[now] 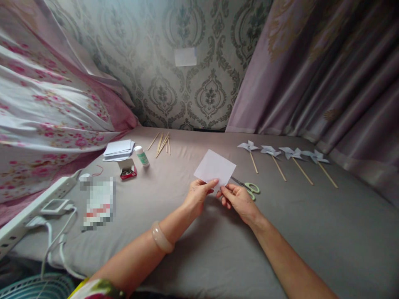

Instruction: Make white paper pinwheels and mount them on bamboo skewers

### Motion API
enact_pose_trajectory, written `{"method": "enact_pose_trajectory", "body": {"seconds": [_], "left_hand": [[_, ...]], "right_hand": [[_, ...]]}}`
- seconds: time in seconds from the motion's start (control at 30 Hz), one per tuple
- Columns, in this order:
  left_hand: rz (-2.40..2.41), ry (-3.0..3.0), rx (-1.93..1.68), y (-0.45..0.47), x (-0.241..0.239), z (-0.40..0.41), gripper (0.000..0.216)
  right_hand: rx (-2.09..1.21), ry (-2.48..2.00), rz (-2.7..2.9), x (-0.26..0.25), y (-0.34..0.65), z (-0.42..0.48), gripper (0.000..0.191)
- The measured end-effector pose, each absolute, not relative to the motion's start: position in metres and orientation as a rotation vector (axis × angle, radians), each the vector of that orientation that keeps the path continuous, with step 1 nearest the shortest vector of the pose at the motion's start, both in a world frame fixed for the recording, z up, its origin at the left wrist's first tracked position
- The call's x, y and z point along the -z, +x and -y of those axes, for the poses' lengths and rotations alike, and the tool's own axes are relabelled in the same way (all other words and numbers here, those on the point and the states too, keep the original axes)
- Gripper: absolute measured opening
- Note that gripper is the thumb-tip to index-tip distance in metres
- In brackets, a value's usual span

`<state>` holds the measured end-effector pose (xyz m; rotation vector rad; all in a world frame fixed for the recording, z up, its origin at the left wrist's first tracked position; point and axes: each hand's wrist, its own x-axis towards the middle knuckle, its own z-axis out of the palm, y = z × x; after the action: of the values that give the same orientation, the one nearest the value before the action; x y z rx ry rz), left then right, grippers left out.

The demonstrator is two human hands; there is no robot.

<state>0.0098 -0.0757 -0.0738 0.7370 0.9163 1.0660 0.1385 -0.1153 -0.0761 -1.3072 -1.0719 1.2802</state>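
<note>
A square sheet of white paper (215,167) is held up over the grey cloth, one corner toward me. My left hand (201,193) pinches its near left edge between thumb and fingers. On the near right edge, my right hand (237,200) grips the same sheet, thumb on top. Scissors with pale green handles (252,189) lie just behind my right hand, their blades partly hidden by the paper and hand. Several finished paper pinwheels (292,153) on wooden sticks lie in a row to the right.
At the back left are a stack of white paper (118,150), a glue stick (142,156), an open small red box (127,172) and several wooden sticks (162,143). A power strip (34,211) with cables runs along the left edge, beside a blurred-out packet (99,203).
</note>
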Motion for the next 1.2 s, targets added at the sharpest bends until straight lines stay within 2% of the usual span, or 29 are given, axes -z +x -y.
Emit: {"method": "enact_pose_trajectory", "body": {"seconds": [0.27, 0.57, 0.63, 0.77, 0.83, 1.0, 1.2], "left_hand": [[-0.911, 0.839, -1.020, 0.005, 0.086, 0.075, 0.025], [-0.958, 0.777, -1.054, -0.002, 0.088, 0.083, 0.020], [-0.987, 0.773, -1.090, -0.006, 0.087, 0.080, 0.020], [-1.079, 0.773, -1.185, -0.016, 0.082, 0.070, 0.023], [-1.139, 0.773, -1.203, -0.021, 0.081, 0.064, 0.025], [-1.196, 0.778, -1.218, -0.028, 0.084, 0.050, 0.033], [-1.237, 0.768, -1.220, -0.028, 0.087, 0.050, 0.030]], "right_hand": [[-1.269, -1.366, 1.063, 0.077, 0.144, 0.114, 0.052], [-1.246, -1.458, 1.310, 0.093, 0.141, 0.120, 0.053], [-1.071, -1.555, 1.396, 0.097, 0.153, 0.116, 0.048], [-0.268, -1.807, 1.513, 0.099, 0.194, 0.107, 0.032], [-0.034, -1.892, 1.623, 0.099, 0.215, 0.106, 0.030], [0.039, -2.025, 1.802, 0.104, 0.243, 0.109, 0.025], [0.108, -2.077, 1.776, 0.104, 0.248, 0.111, 0.028]]}}
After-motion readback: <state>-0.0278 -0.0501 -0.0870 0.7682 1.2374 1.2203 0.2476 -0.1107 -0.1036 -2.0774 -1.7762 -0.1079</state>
